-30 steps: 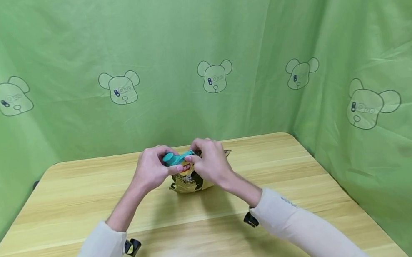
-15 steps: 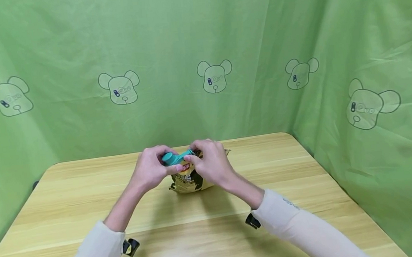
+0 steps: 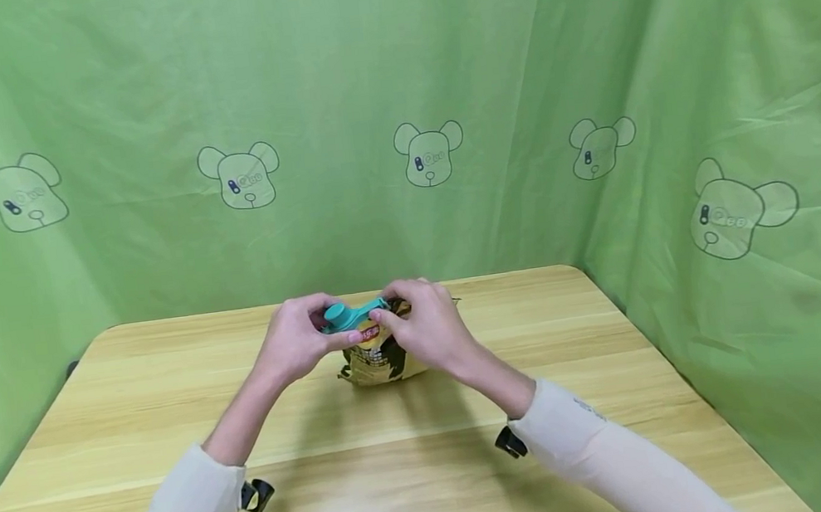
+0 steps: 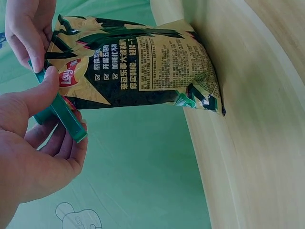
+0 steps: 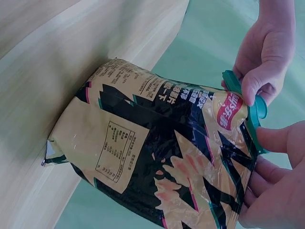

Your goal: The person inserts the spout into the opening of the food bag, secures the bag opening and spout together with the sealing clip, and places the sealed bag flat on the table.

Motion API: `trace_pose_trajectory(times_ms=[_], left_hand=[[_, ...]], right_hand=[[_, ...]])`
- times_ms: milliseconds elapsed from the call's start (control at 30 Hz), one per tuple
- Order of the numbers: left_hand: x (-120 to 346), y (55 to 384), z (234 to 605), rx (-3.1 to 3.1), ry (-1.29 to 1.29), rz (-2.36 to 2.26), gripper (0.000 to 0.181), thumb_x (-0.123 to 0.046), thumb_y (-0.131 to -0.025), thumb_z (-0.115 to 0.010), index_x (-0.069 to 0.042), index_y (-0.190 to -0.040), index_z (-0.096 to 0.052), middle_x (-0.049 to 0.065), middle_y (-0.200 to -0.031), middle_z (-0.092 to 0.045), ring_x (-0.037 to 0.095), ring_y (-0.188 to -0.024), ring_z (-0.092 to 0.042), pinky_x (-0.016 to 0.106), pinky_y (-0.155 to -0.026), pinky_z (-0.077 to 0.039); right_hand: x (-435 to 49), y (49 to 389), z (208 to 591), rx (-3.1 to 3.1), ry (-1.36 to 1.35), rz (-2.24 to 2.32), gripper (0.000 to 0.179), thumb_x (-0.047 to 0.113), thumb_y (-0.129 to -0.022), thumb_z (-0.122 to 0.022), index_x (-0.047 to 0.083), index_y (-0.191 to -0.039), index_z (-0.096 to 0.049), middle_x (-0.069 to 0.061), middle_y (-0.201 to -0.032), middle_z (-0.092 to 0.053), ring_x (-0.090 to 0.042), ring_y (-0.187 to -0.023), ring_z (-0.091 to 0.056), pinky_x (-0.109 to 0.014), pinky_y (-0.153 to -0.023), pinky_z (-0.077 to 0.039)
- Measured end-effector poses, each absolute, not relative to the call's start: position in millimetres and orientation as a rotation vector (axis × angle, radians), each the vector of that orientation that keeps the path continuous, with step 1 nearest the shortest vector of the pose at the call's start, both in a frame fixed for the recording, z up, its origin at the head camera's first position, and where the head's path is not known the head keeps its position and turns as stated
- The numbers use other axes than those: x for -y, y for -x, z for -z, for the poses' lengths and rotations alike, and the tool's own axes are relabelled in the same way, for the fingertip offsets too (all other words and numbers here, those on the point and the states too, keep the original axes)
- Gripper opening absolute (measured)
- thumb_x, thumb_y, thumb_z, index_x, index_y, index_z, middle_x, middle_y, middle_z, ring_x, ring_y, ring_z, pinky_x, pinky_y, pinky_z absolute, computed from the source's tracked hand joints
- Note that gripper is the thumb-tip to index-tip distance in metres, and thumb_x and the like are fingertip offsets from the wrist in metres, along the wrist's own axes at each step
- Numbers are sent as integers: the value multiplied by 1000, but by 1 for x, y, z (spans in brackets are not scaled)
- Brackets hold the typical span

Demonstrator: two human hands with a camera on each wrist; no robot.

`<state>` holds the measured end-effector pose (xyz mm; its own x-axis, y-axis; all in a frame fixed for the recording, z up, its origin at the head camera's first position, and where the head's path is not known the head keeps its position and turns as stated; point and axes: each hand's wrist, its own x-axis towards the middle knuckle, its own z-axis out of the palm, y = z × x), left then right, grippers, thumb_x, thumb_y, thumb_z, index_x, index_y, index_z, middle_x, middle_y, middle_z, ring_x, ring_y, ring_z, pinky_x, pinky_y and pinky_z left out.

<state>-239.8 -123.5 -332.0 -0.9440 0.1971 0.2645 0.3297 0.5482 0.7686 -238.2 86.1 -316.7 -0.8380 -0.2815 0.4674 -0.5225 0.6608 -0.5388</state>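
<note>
A yellow and black bag of potato chips [image 3: 377,368] stands upright on the wooden table, its printed side showing in the left wrist view. Across its top edge lies a teal bag clip [image 3: 344,318] with a round cap. My left hand [image 3: 290,344] holds the capped end, thumb on the near side and fingers behind. At the other end, my right hand [image 3: 429,327] pinches the clip and bag top between thumb and fingers. In the right wrist view the clip [image 5: 258,109] spans only part of the bag's top. Whether the clip is fully fastened cannot be told.
The light wooden table [image 3: 374,485] extends around the bag, its far edge just behind it. Green curtains [image 3: 331,72] with bear-head drawings hang behind and to the right. A black wrist mount [image 3: 258,496] hangs under the left sleeve, another [image 3: 510,441] under the right.
Both forearms have drifted slightly outward, and the right wrist sits a little lower. Both hands keep their hold on the clip, and the bag stays in the same place.
</note>
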Motion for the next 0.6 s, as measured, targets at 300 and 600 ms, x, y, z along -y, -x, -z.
trace_pose_trajectory(times_ms=[300, 600], left_hand=[[125, 241, 339, 2658, 380, 1415, 46, -24, -79, -89, -6, -118, -72, 10, -103, -77, 21, -93, -73, 41, -86, -59], [129, 243, 351, 2665, 289, 1438, 35, -20, -81, -87, -9, -111, -73, 7, -102, -75, 21, -90, -68, 37, -81, -57]], right_hand=[[-113, 242, 314, 2612, -557, -930, 36, 26, -87, -81, 7, -115, -73, -7, -114, -75, -29, -109, -65, -48, -99, -49], [-148, 254, 324, 2721, -394, -1013, 48, 20, -89, -78, 5, -131, -62, -15, -126, -69, -34, -115, -64, -52, -101, -50]])
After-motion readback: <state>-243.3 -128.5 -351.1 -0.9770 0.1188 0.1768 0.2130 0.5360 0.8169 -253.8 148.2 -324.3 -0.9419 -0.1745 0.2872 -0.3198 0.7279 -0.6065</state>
